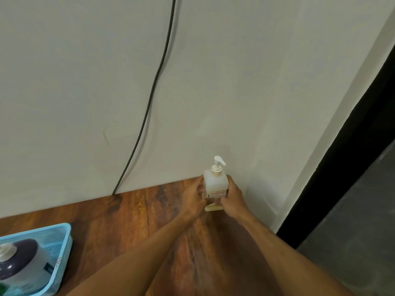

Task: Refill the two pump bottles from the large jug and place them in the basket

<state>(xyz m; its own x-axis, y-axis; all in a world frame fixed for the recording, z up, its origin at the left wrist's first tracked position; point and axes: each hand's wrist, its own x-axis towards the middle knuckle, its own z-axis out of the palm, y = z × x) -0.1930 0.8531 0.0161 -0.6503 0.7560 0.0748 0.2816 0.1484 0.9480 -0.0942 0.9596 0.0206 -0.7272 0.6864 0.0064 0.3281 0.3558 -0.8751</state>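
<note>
Wooden table (132, 221) by a pale wall (235, 82): we held the upright pump bottle (214, 182) at its far edge, L hand (193, 199) & R hand (232, 199) curled round its sides, blue basket (42, 229) well apart.

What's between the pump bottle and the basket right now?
Nothing visible. The left hand and right hand grip the pump bottle by the wall; only bare table lies between it and the basket. A dark-topped container already fills part of the basket.
</note>
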